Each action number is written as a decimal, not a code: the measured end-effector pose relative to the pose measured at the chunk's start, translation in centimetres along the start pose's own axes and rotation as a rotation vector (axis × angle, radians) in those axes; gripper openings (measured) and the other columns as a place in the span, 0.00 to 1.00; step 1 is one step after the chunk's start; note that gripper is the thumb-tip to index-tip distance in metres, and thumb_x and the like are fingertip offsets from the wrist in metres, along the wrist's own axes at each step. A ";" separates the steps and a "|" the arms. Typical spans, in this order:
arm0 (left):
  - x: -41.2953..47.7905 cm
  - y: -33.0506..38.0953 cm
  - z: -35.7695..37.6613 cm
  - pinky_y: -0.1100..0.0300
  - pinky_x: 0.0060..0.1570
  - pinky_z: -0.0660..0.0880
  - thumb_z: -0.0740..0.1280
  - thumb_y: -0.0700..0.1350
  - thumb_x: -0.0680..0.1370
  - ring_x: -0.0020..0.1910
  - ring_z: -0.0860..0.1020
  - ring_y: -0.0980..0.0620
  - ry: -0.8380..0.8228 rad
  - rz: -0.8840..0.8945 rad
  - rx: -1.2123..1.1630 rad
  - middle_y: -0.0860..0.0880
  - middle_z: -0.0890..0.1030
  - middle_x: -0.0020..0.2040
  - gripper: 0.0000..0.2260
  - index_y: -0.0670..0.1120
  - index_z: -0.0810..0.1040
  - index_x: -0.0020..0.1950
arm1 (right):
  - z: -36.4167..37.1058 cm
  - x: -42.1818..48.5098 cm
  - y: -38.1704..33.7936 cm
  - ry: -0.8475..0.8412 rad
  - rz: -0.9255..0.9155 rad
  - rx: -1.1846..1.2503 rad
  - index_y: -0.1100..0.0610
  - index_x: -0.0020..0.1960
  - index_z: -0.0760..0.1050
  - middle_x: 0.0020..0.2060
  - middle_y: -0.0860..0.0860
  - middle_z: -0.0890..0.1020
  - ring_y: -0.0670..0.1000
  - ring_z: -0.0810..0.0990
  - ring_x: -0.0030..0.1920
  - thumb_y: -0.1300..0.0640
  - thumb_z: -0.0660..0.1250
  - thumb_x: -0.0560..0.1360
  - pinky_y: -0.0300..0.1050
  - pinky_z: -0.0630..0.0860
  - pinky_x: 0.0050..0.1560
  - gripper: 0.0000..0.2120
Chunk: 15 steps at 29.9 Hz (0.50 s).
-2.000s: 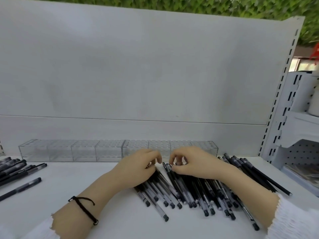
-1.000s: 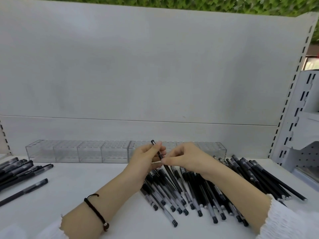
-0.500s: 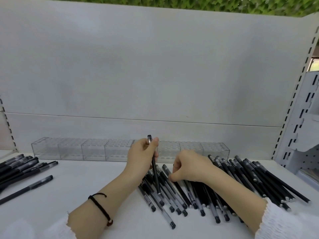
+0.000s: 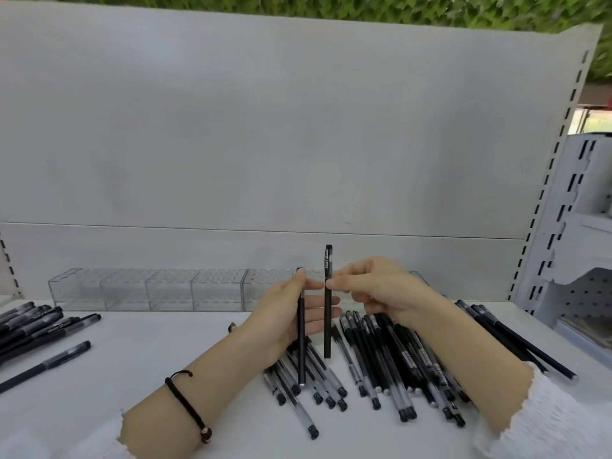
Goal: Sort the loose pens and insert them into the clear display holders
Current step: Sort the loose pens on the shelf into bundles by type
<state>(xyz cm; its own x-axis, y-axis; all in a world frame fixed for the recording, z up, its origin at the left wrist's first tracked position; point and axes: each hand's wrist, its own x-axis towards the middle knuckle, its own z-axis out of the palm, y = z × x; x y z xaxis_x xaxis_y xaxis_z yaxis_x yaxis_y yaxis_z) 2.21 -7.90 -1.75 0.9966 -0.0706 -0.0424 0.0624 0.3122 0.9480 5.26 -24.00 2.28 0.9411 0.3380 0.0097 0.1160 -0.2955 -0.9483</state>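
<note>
- Since half a second ago the right hand (image 4: 381, 293) has come up off the heap and now pinches a second pen (image 4: 328, 326) between thumb and fingertips. It holds that pen upright, just beside the one the left hand was already holding.
- The left hand (image 4: 284, 313) keeps its black pen (image 4: 301, 352) upright, with the thumb pressing it against nearly straight fingers. The pen's lower end hangs down over the heap. A dark cord bracelet (image 4: 185, 402) sits on that wrist.
- The two raised pens are parallel and close together but not touching, and the second pen stands a little higher.
- The loose pens (image 4: 390, 359) lie fanned on the white shelf surface (image 4: 149, 359) under and in front of both hands, most with their caps toward the camera.
- More dark pens (image 4: 516, 339) lie at the right edge of the shelf, and another bundle (image 4: 33, 323) lies at the far left. A single pen (image 4: 46, 362) lies apart from that bundle, nearer the front.
- The clear display holders (image 4: 149, 288) stand in a row against the grey back panel (image 4: 265, 127), behind the hands, and the cells in view hold no pens.
- Bare shelf runs between the left bundle and the heap, and again between the heap and the holders on the left side.
- A slotted upright (image 4: 543, 193) closes the bay on the right, with a neighbouring white shelf unit (image 4: 583, 260) beyond it. Green foliage (image 4: 331, 8) shows above the panel.
</note>
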 end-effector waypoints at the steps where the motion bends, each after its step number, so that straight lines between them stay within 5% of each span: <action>1: 0.0 0.1 0.6 0.52 0.41 0.83 0.54 0.53 0.84 0.43 0.85 0.43 -0.025 -0.009 0.011 0.39 0.85 0.45 0.18 0.40 0.75 0.56 | 0.0 0.0 -0.1 0.017 -0.017 -0.033 0.55 0.41 0.82 0.21 0.42 0.73 0.40 0.67 0.23 0.55 0.77 0.68 0.36 0.58 0.23 0.07; 6: 0.5 0.9 3.4 0.64 0.20 0.70 0.53 0.53 0.84 0.21 0.70 0.54 -0.008 -0.092 -0.108 0.48 0.75 0.27 0.17 0.42 0.73 0.52 | -1.5 0.3 -0.1 0.133 -0.156 -0.148 0.52 0.35 0.82 0.25 0.42 0.75 0.40 0.66 0.23 0.50 0.76 0.69 0.34 0.61 0.24 0.07; 11: 1.7 0.4 3.6 0.68 0.16 0.57 0.54 0.58 0.83 0.18 0.59 0.57 0.065 -0.110 -0.178 0.52 0.64 0.25 0.18 0.44 0.70 0.49 | -3.3 0.5 1.9 0.150 -0.242 -0.548 0.55 0.37 0.81 0.28 0.44 0.78 0.41 0.73 0.30 0.50 0.75 0.69 0.37 0.70 0.35 0.09; 15: 1.7 -0.7 2.1 0.69 0.16 0.55 0.59 0.58 0.81 0.18 0.56 0.57 0.114 -0.125 -0.146 0.53 0.59 0.24 0.17 0.44 0.69 0.49 | -2.3 0.4 2.6 0.013 -0.185 -0.922 0.52 0.33 0.79 0.26 0.45 0.76 0.42 0.72 0.28 0.43 0.73 0.68 0.40 0.69 0.32 0.14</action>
<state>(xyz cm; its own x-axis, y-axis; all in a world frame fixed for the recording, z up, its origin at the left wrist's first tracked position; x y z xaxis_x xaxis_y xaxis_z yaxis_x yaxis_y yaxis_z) 3.76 -10.25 -1.83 0.9798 -0.0122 -0.1996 0.1843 0.4419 0.8779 6.66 -26.71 0.58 0.8851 0.4425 0.1439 0.4650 -0.8307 -0.3059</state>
